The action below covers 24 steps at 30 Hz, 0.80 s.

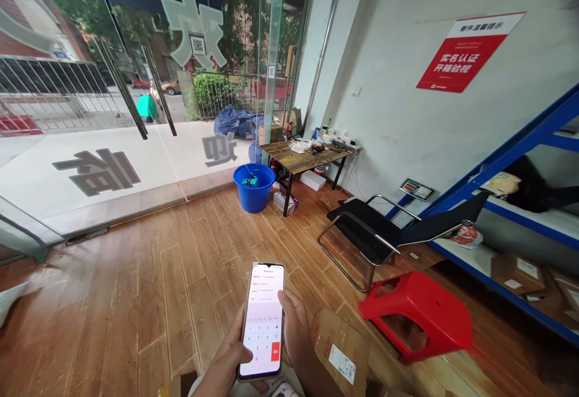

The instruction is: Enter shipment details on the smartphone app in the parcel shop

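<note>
Red poster (470, 53) — “实名认证”; both hands (228, 358) (296, 333) hold a phone (263, 312).

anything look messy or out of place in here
Mainly the wooden table beside the blue bucket: papers and small items lie jumbled on it, so it looks untidy. No obvious spill shows, and the phone looks undamaged.

Held portrait-wise between left hand (228, 352) and right hand (296, 324): smartphone (265, 309), lit with white form (266, 287) above number keypad (261, 341).
</note>
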Motion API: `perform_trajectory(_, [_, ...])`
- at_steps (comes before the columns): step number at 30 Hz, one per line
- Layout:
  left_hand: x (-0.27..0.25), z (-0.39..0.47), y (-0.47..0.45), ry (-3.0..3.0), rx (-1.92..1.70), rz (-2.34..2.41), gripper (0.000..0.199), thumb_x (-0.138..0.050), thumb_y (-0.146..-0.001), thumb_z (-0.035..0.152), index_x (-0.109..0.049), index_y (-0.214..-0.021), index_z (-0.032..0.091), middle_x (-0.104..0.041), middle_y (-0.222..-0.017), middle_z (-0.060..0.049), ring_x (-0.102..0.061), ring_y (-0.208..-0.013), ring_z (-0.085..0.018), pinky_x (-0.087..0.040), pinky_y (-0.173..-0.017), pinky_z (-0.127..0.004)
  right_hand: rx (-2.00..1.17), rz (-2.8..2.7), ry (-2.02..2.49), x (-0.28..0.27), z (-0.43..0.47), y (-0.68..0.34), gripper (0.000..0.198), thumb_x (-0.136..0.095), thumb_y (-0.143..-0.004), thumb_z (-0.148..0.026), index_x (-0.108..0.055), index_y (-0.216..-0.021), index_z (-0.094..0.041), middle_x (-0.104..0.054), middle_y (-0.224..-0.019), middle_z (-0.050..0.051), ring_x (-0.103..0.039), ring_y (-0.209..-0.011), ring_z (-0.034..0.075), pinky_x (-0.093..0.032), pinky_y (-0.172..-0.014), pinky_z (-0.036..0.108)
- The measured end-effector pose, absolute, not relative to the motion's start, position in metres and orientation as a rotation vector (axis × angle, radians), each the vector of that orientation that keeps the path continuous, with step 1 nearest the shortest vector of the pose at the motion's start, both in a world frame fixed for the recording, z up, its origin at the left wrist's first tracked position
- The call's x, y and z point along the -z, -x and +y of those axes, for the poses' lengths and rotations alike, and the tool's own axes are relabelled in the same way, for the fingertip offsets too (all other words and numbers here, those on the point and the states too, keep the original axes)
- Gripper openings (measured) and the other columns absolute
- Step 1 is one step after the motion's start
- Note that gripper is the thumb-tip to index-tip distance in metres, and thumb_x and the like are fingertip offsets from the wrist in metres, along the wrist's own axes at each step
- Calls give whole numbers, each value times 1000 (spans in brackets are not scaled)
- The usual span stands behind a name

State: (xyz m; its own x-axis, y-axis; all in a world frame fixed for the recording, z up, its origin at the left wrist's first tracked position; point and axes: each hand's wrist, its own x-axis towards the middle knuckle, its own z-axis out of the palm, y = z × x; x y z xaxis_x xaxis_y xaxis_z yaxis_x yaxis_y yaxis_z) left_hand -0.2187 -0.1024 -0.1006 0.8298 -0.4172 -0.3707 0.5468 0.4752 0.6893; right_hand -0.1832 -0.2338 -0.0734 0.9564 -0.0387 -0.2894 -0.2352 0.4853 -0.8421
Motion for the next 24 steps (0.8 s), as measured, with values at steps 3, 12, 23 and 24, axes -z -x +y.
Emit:
perform_trajectory(3, [100, -103, 219, -897, 599, 148, 100, -54, -61, 18, -1, -145, 29, -58, -118, -10, -60, -79, -27, -48, -60, -34, -136, 266, 1055, 76, -234, 183, 46, -70, -59, -61, -62, -69, -17, -62, -51, -1, -52, -45, 15, -38, -43, 26])
perform_trajectory(12, [77, -115, 219, -1038, 544, 163, 95, -45, -56, 17, -5, -141, 16, -58, -117, -15, -62, -73, -27, -47, -47, -31, -128, 332, 1057, 74, -233, 182, 44, -68, -59, -61, -62, -68, -18, -60, -51, -1, -53, -45, 16, -39, -43, 28])
perform_trajectory(23, [69, -114, 221, -1065, 538, 189, 92, -46, -55, 18, -9, -140, 15, -61, -113, -14, -61, -80, -29, -48, -50, -32, -140, 304, 1088, 75, -234, 184, 46, -70, -56, -61, -60, -68, -18, -60, -50, -2, -52, -44, 15, -40, -44, 28])
perform_trajectory(24, [68, -114, 220, -1072, 529, 188, 92, -46, -54, 18, -11, -139, 14, -61, -112, -14, -61, -82, -29, -48, -50, -31, -141, 293, 1095, 77, -234, 184, 47, -70, -57, -62, -59, -67, -17, -60, -50, -2, -51, -44, 14, -40, -45, 27])
